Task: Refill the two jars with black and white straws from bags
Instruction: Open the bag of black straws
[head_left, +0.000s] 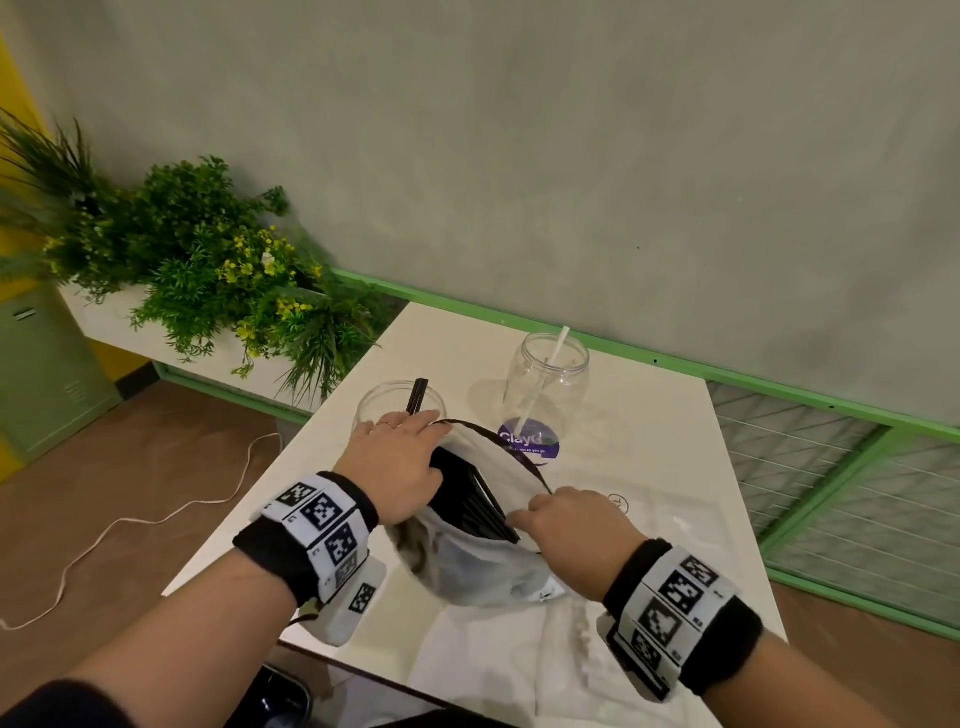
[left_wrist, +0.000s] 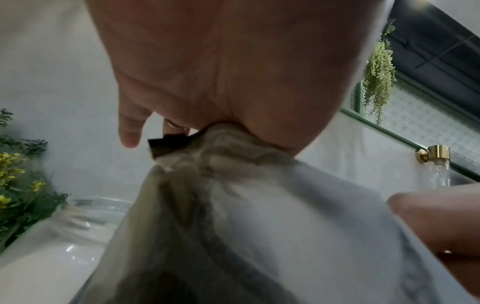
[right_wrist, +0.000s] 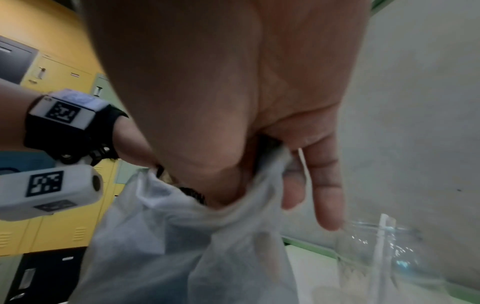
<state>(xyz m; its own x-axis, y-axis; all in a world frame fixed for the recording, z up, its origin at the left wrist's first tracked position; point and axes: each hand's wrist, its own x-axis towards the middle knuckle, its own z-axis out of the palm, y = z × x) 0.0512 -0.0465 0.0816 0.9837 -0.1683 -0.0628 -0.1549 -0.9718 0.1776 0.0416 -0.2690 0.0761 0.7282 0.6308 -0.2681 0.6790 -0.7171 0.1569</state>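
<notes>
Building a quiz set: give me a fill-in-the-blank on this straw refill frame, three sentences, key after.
1. Both hands hold open a white bag of ____ straws.
2. The jar farther from the left hand holds one ____ straw.
3. The right hand grips the bag's ____ edge.

Missing words: black; white; right

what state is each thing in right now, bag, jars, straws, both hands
bag: mouth held open, black straws inside
left hand: grips the bag's left edge
right hand: pinches the bag's right edge
left jar: open, upright, a few black straws in it
right jar: open, upright, one white straw leaning in it
</notes>
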